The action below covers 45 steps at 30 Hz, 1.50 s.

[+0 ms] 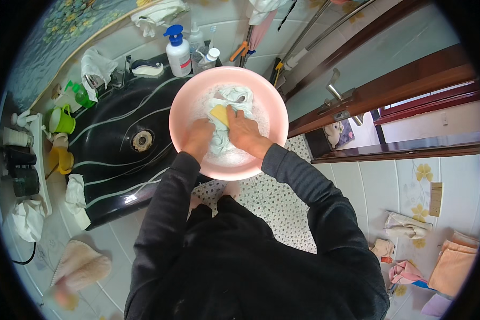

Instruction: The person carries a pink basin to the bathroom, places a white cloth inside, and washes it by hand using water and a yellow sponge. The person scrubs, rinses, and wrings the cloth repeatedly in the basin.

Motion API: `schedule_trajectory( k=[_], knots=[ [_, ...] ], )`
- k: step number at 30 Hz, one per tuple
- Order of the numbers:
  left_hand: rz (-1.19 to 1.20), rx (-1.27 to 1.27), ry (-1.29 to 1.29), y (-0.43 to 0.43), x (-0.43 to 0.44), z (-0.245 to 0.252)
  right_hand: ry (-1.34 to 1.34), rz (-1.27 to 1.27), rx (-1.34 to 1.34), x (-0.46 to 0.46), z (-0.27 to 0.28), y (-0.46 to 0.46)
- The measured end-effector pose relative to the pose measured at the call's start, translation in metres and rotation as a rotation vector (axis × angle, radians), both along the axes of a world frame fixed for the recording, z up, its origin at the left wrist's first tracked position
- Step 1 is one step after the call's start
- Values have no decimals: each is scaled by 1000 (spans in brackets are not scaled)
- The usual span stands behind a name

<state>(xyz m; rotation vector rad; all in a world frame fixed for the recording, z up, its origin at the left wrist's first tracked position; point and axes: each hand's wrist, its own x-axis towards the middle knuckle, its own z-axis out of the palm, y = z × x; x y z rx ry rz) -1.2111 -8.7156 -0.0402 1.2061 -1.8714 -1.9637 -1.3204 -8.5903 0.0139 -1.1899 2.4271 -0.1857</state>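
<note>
A pink plastic basin (278, 104) with suds stands at the right end of the black sink. Wet pale cloth (220, 144) lies in it, partly hidden by the hands. My right hand (244, 128) grips a yellow bar of soap (220, 115), which lies against the cloth. My left hand (200, 136) is in the basin to the left of the soap, its fingers curled at the cloth; whether it grips the cloth is hidden.
The black sink (108, 140) has an open drain. Behind it stand a white pump bottle (179, 56), a brush (147, 68) and a cloth-draped faucet (96, 76). A green cup (63, 120) is at left, a door with a metal handle (334, 85) at right.
</note>
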Motion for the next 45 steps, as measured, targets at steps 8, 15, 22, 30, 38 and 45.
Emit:
schedule_trajectory(
  k=[8,15,22,30,38,45],
  knots=[
    [453,519,145,-1,-1,35,-372,-152,-121,-36,0,6],
    [325,631,194,-4,0,35,-119,-1,-108,12,31,14],
    [359,808,297,6,5,28,109,82,-94,11,20,14],
    [369,836,190,-4,5,6,-86,62,-66,17,30,15],
    [314,959,335,7,10,31,58,110,-128,18,31,20],
    [269,859,282,15,12,50,238,76,-200,8,34,21]
  ],
)
